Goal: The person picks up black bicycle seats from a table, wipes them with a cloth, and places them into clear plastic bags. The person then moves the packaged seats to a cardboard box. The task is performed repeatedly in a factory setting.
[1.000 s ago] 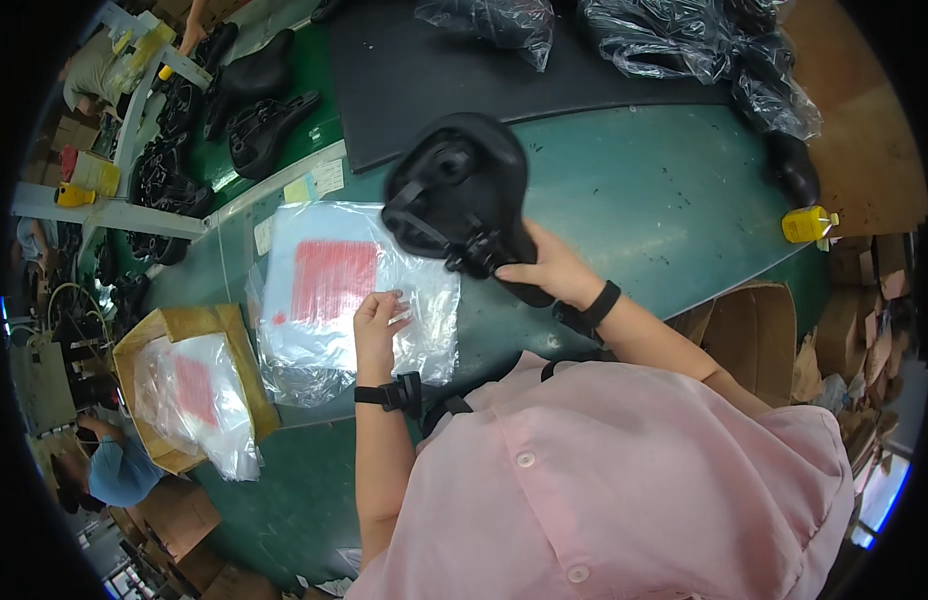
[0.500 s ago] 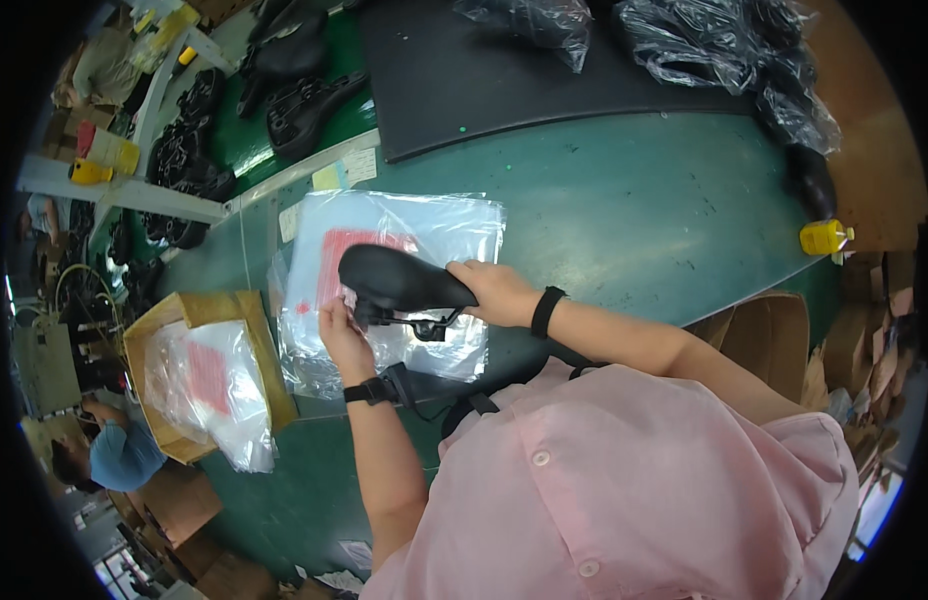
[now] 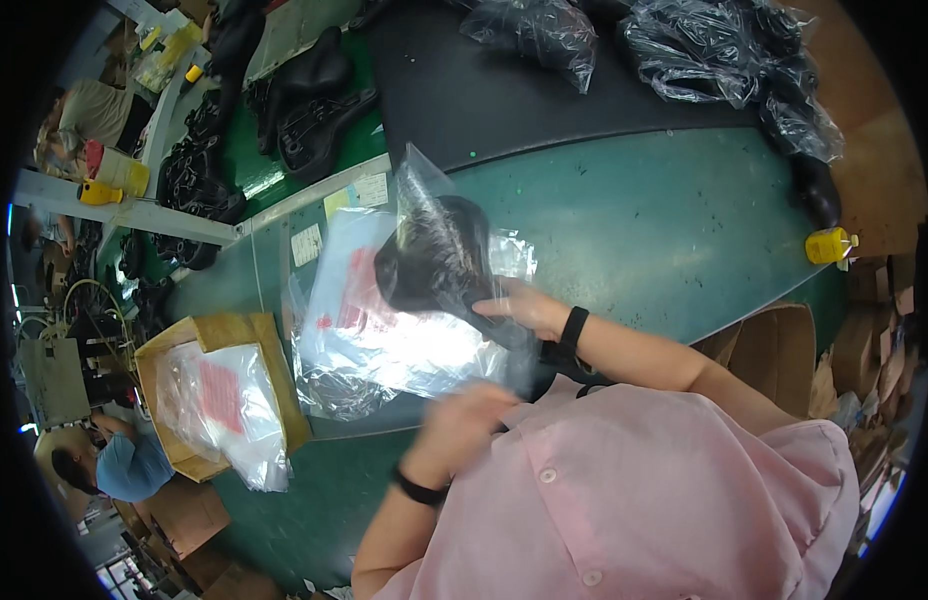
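A black bicycle saddle (image 3: 439, 258) is inside a clear plastic bag (image 3: 421, 195), whose pointed corner sticks up beyond the saddle. My right hand (image 3: 524, 308) is closed around the saddle's near right end, with the film about its fingers. Close to my chest, my left hand (image 3: 466, 425) is smeared by motion near the bag's lower edge; its fingers cannot be made out. Beneath the saddle lies a stack of clear plastic bags (image 3: 334, 270) with red print, on the green table (image 3: 624, 220).
Left of the stack, a cardboard box (image 3: 294, 385) holds more printed bags. Bagged saddles (image 3: 684, 50) lie on the black mat (image 3: 434, 90) at the back. Bare saddles (image 3: 319, 120) sit at the back left. A yellow bottle (image 3: 829, 246) is at the right edge.
The saddle was bare and now sits inside a clear bag, turned and lifted slightly. My left hand has moved from the saddle's left side toward my chest.
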Motion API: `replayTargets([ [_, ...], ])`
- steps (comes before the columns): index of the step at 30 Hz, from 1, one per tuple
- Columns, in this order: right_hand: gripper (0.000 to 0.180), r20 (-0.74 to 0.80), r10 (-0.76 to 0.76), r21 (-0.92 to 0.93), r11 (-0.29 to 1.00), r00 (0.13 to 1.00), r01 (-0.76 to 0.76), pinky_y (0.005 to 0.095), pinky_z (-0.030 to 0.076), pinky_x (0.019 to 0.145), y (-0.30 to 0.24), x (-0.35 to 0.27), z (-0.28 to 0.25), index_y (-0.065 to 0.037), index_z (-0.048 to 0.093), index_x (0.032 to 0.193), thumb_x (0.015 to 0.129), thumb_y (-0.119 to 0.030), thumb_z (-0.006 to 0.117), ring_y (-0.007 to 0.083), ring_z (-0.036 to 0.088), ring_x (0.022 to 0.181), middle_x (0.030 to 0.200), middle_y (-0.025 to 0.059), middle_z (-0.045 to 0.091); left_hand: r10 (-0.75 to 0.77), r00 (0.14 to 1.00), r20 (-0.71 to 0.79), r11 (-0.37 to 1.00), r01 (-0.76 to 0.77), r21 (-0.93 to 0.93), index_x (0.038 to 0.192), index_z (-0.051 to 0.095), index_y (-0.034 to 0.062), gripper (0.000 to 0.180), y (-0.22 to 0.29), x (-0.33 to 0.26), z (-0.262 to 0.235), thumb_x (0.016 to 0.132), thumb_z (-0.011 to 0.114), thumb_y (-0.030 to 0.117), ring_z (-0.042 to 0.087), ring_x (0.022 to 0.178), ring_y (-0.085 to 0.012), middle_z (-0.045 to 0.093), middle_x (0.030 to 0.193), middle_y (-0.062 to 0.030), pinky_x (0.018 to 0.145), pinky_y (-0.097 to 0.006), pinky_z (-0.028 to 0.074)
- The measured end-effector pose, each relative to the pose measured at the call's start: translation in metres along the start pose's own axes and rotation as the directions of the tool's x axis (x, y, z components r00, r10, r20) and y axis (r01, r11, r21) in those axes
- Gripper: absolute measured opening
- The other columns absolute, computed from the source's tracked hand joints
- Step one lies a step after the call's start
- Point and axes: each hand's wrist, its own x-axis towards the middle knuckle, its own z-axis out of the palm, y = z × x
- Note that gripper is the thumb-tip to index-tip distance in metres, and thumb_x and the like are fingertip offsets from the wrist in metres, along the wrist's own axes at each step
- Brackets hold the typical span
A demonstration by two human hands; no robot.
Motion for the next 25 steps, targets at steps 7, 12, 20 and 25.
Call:
replayTargets([
  [7,0.045,0.004,-0.193,-0.042,0.98,0.981,0.193,0.0296,0.045,0.088,-0.064,-0.019,-0.086,0.003,0.061,0.116,0.075,-0.013,0.07,0.0173,0.059,0.097,0.107,0.0103,0.065,0.158,0.957,0.245,0.96,-0.092,-0.263,0.115,0.06,0.0054,0.03,0.037,0.059,-0.004,0.085,0.058,0.002,0.061,0.082,-0.0118,0.065,0.087,-0.0039,0.069,-0.026,0.046],
  [12,0.032,-0.208,-0.375,0.136,0.904,0.903,0.406,0.0363,0.051,0.089,-0.201,-0.018,-0.261,-0.003,0.062,0.11,0.087,-0.025,0.063,0.0203,0.064,0.093,0.101,0.0104,0.066,-0.236,0.971,0.034,0.953,0.238,-0.189,0.117,0.06,0.0066,0.029,-0.077,0.044,-0.053,0.089,0.058,0.014,0.058,0.083,-0.0103,0.065,0.09,-0.0032,0.075,-0.026,0.046],
  [20,0.055,0.059,-0.666,-0.737,0.472,0.743,0.483,0.0346,0.044,0.097,-0.278,0.216,-0.102,-0.005,0.052,0.129,0.082,-0.027,0.069,0.024,0.056,0.114,0.125,0.0146,0.058,-0.414,0.908,-0.063,0.888,0.388,-0.247,0.105,0.064,0.0027,0.019,-0.213,0.037,-0.059,0.09,0.059,0.014,0.062,0.078,-0.0133,0.066,0.083,-0.0079,0.069,-0.027,0.048],
  [25,0.089,0.19,-0.602,-0.981,-0.156,0.776,0.119,0.0465,0.023,0.114,-0.238,0.386,0.017,-0.008,0.024,0.147,0.073,-0.022,0.07,0.0291,0.02,0.143,0.154,0.014,0.021,-0.544,0.838,0.039,0.718,0.49,-0.495,0.1,0.067,0.0059,0.015,-0.219,0.048,-0.072,0.091,0.056,0.006,0.063,0.067,-0.0137,0.066,0.074,-0.0069,0.063,-0.025,0.051],
])
